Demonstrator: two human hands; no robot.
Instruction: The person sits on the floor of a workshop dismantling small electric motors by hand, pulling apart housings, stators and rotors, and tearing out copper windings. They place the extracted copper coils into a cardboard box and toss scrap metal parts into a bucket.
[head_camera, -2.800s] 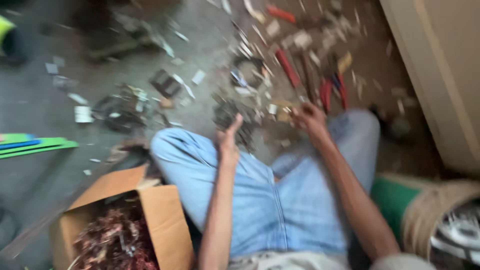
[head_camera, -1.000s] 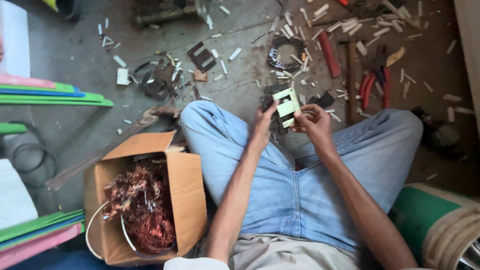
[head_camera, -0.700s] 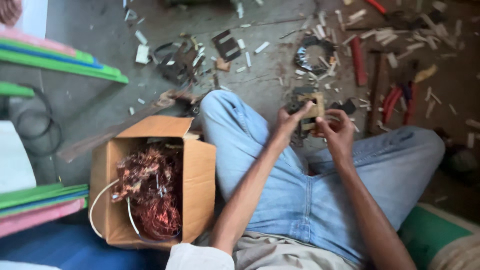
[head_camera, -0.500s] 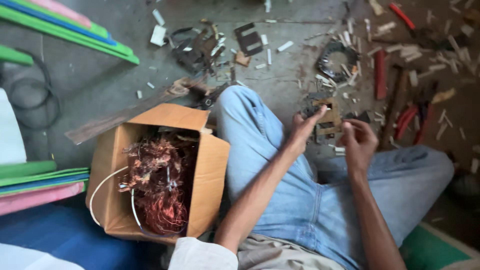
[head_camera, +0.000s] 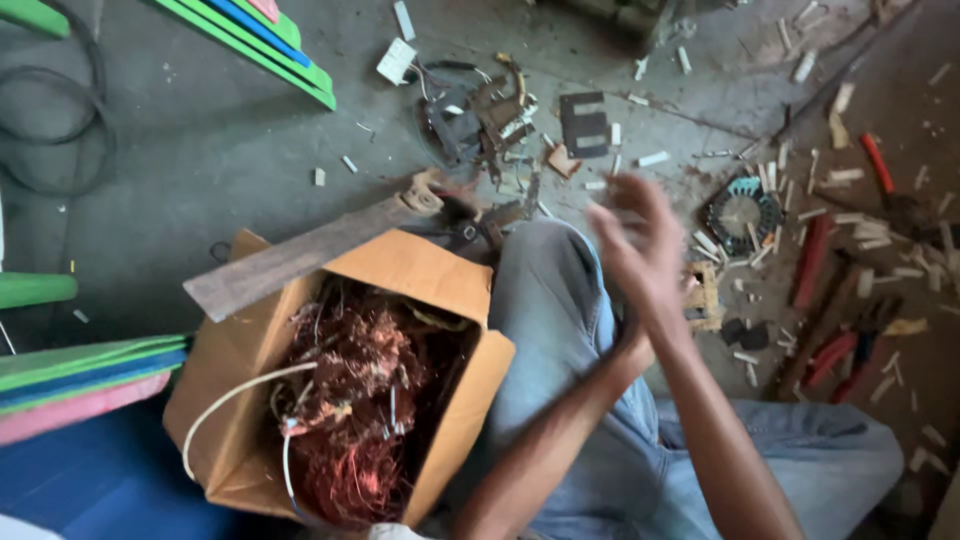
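Note:
I sit on the floor in blue jeans (head_camera: 560, 330). My right hand (head_camera: 642, 235) is raised over my left knee, blurred by motion, fingers spread, with nothing visible in it. My left forearm reaches up from the bottom, and my left hand (head_camera: 628, 345) is mostly hidden behind my right wrist. A small yellowish frame-shaped part (head_camera: 705, 297) shows just right of the wrists; whether it is held or lies on the floor is unclear. An open cardboard box (head_camera: 440, 275) full of tangled copper wire (head_camera: 350, 400) stands against my left leg.
A wooden slat (head_camera: 290, 262) lies across the box's far corner. Dismantled metal parts (head_camera: 475, 115), a round wound core (head_camera: 740, 212), red-handled tools (head_camera: 830, 355) and several pale scraps litter the concrete floor. Green, blue and pink boards (head_camera: 70, 380) lie at the left.
The view swung left and closer to the box. My hands held the small pale part together before; now my right hand is lifted and spread, and it is blurred.

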